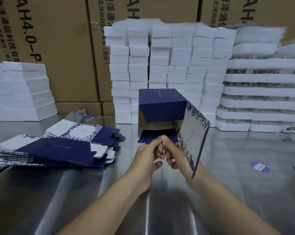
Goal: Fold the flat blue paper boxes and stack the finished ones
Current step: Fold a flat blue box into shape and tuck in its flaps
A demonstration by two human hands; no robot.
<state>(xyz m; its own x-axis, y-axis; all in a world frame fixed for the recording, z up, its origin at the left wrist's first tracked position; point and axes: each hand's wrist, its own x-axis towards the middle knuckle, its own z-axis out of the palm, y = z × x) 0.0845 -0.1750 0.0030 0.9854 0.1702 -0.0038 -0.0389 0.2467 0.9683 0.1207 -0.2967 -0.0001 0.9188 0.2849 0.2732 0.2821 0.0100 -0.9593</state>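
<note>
Shiny steel table (245,192) w/ glare streaks. Bkgd: brown cartons (58,48), black print, stacked wall-high. White foam blocks (168,65) in tall cols ctr, foam slabs (21,92) L, foam trays (262,92) R.

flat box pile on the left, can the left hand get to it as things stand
Probably yes: the flat box pile lies left of the left hand with only bare table between, though its fingers pinch a flap of the half-folded box.
</note>
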